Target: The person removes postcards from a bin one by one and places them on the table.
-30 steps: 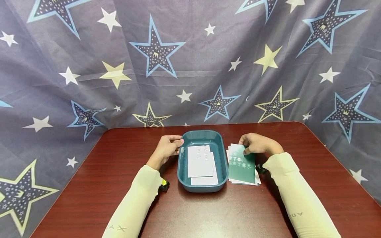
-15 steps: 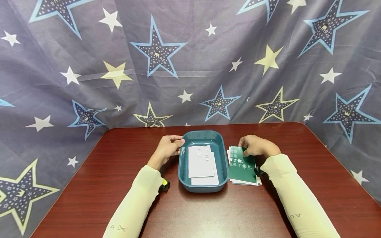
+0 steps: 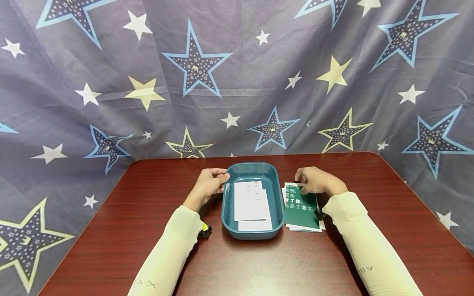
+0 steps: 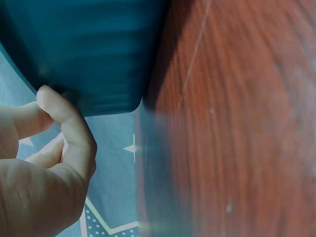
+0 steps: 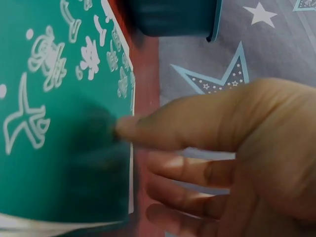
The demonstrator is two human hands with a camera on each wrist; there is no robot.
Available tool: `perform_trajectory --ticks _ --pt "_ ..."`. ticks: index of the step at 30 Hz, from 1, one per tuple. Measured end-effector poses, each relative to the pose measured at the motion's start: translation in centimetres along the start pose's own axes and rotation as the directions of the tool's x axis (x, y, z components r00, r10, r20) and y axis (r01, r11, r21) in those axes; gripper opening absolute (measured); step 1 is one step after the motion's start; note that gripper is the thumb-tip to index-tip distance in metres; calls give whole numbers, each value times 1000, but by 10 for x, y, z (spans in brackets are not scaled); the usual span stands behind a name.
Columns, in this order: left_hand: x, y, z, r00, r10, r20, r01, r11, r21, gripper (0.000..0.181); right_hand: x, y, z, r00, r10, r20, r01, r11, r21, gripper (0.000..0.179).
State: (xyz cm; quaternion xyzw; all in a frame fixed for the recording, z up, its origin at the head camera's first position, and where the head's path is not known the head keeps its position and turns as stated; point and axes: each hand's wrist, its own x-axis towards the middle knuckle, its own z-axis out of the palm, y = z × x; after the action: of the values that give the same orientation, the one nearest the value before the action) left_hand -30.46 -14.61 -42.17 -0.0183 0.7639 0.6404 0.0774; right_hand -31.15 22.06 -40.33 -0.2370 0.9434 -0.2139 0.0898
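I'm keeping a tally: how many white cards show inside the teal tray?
2. The upper card lies on top; the lower card sticks out beneath it along the right and near edges. Others may be hidden under these.

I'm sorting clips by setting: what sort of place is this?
Probably an indoor tabletop workspace, though the wider room isn't visible: a star-patterned cloth hangs behind a reddish-brown table, where a teal tray holds white cards.
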Motion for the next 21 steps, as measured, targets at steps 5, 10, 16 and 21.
perform_trajectory --ticks 5,10,16,21 --pt "0 0 0 1000 -3 -1 3 1000 2 33 3 -7 -3 989 -72 -127 69 997 -30 27" --pt "0 0 0 1000 0 -5 0 1000 6 33 5 -25 -7 960 -154 -234 149 988 -39 26" --pt "0 0 0 1000 -2 0 2 1000 7 33 6 -59 -10 935 -233 -269 243 970 1 31" --pt "0 1 0 1000 1 3 -1 1000 12 33 16 -82 -10 948 -264 -178 268 963 -1 38"
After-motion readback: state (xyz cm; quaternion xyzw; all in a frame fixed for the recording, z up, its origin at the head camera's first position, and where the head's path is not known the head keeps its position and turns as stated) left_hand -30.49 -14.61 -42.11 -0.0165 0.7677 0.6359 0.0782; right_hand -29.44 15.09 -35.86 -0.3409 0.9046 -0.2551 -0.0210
